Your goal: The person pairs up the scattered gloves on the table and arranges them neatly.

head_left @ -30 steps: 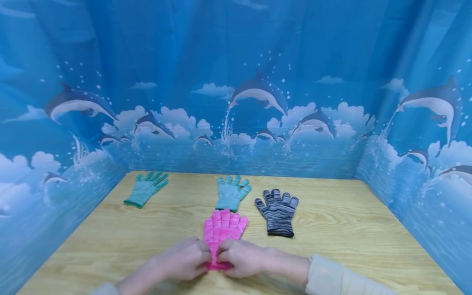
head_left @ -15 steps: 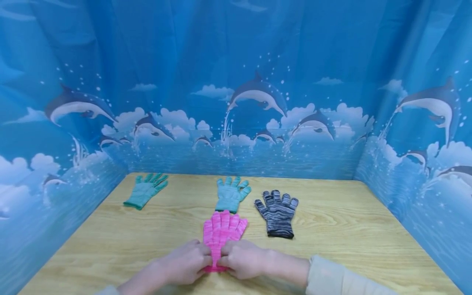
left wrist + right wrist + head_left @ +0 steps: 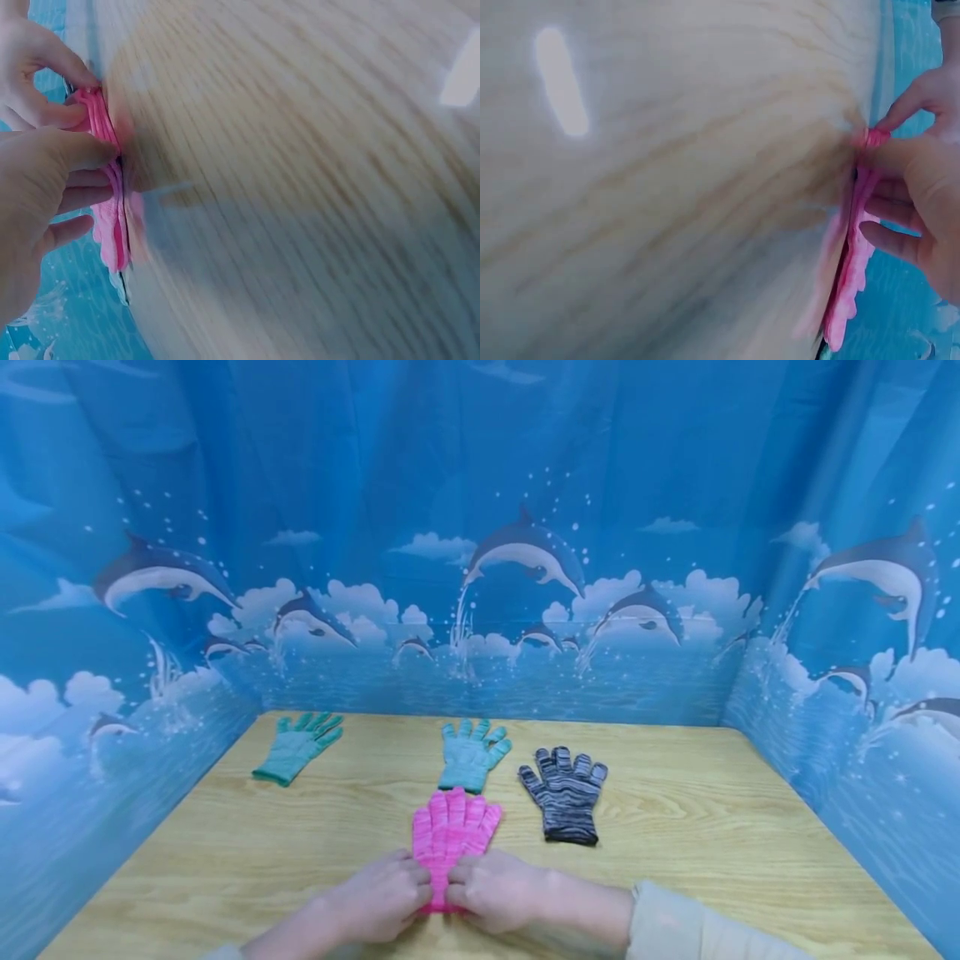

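Observation:
A pink knit glove (image 3: 455,818) lies on the table near the front, its fingers pointing away from me. My left hand (image 3: 386,895) pinches the left side of its cuff, and my right hand (image 3: 495,889) pinches the right side. Between them a narrow strip of cuff shows in the head view; the rest is under my fingers. Low along the tabletop in the left wrist view, the glove (image 3: 112,240) runs beneath my left hand (image 3: 45,202). From the right wrist, my right hand (image 3: 922,195) has its thumb and fingers at the glove (image 3: 847,285).
Just beyond the pink glove's fingertips lies a teal glove (image 3: 467,762). A black-and-grey striped glove (image 3: 568,802) is to the right, and a green glove (image 3: 296,747) is at the back left. Blue dolphin-print curtain (image 3: 480,568) surrounds the wooden table (image 3: 712,843).
Both hands stay at the cuff, shifting down slightly. Less of the cuff's edge shows between them now. The other gloves have not moved.

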A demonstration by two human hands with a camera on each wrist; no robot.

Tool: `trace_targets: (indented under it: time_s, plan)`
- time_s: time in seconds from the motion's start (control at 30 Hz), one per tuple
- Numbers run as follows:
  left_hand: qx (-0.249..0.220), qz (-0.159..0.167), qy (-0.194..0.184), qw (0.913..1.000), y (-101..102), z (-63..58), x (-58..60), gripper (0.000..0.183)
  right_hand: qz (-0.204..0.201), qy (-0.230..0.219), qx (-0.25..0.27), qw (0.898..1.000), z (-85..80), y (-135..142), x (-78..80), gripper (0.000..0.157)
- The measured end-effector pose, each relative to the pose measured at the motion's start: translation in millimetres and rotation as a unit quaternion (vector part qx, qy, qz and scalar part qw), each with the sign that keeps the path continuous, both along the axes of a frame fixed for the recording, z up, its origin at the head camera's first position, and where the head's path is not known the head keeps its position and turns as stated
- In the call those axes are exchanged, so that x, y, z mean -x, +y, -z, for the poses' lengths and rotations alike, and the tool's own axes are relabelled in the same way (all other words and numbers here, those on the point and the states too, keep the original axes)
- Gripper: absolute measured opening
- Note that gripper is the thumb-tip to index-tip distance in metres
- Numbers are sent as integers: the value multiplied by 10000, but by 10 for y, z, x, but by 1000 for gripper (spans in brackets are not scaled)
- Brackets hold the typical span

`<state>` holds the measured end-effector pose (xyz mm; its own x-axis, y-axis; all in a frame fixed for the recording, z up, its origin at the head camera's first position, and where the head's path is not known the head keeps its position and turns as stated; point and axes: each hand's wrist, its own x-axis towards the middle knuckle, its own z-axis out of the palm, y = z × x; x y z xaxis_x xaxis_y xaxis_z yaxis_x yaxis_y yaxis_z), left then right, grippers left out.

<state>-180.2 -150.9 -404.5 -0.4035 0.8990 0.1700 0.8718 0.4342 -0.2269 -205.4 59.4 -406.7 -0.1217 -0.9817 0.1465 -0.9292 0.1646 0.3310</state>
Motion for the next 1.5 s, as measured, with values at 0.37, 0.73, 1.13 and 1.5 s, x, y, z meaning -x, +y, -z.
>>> trace_targets:
  time_s: [0.37,0.73,1.13,1.5]
  plan:
    - [-1428,-886,64,9858,-75,-192,383,6,2408,-2232,1698,9292,-205,218,483,17]
    - [-995,-2965,-1617,9360,65,-130,858,19,3549,-1992,1275,9045,-69,260,793,9]
    - [-1272,-3072,-1841,9250,68,3,895,15,3107,-1572,1605,9236,-14,233,821,9]
    - [-1219,-2858,-1490,9388,52,51,886,9,2656,-1561,1492,9396,49,159,888,8]
